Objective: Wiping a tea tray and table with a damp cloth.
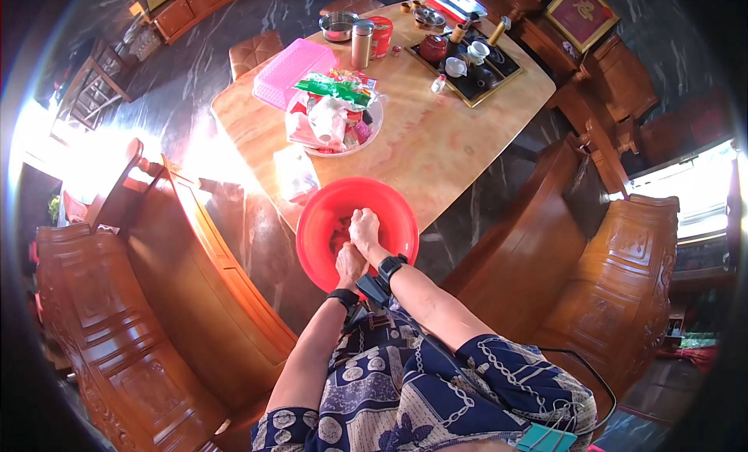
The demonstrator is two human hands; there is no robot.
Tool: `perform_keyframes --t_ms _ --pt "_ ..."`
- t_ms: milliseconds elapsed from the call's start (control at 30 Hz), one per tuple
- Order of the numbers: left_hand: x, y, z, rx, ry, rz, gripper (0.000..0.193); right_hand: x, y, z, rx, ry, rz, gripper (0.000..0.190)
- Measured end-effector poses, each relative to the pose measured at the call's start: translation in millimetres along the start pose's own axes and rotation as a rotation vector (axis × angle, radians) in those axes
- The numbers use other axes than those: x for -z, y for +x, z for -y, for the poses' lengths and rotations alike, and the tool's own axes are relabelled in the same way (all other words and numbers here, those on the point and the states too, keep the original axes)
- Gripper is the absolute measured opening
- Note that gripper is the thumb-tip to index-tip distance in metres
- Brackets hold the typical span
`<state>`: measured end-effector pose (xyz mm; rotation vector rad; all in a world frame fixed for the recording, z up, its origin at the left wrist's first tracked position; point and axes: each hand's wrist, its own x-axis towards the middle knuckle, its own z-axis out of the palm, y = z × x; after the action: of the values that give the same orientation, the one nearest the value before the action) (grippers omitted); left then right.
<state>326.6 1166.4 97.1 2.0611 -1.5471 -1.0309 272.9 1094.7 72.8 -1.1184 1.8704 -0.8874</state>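
A red plastic basin (312, 215) sits at the near edge of the marble-topped table (403, 151), with small dark pieces (340, 227) at its bottom. Both hands are over the basin, close together or touching. My right hand (364, 229) is curled with the knuckles up, a little farther from me. Just below and to its left is my left hand (350, 264), its fingers also bent. Whether either hand holds something is hidden by the fingers and the view from above. Each wrist wears a black strap.
Beyond the basin stand a bowl of packaged snacks (374, 124), a pink plastic basket (295, 69), a steel tumbler (361, 46) and a tea tray (467, 66) with teaware. A white packet (296, 174) lies left of the basin. Carved wooden benches (193, 265) flank both sides.
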Motion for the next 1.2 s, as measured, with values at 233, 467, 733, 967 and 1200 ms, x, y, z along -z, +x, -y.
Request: perform_keyframes --t_ms 233,467,733,967,1200 --pt "18.4 2.4 -8.5 -0.033 -0.110 0.040 0.037 30.1 -6.2 23.3 -0.161 0.402 0.290 0.022" --pt "20.0 27.9 13.4 0.062 -0.157 0.579 0.017 36.3 0.5 -9.8 -0.319 0.580 0.650 0.015" --pt "38.1 16.9 3.2 0.172 -0.604 0.522 0.023 57.1 -6.7 25.5 -0.173 0.659 0.705 0.017" --pt "34.1 23.6 2.0 0.119 -0.164 0.219 0.022 75.7 -5.5 -5.9 0.096 0.161 0.406 0.035" --pt "-17.2 17.3 -144.0 -0.060 -0.174 0.046 0.039 196.8 43.1 -6.5 0.048 0.549 0.565 0.043"
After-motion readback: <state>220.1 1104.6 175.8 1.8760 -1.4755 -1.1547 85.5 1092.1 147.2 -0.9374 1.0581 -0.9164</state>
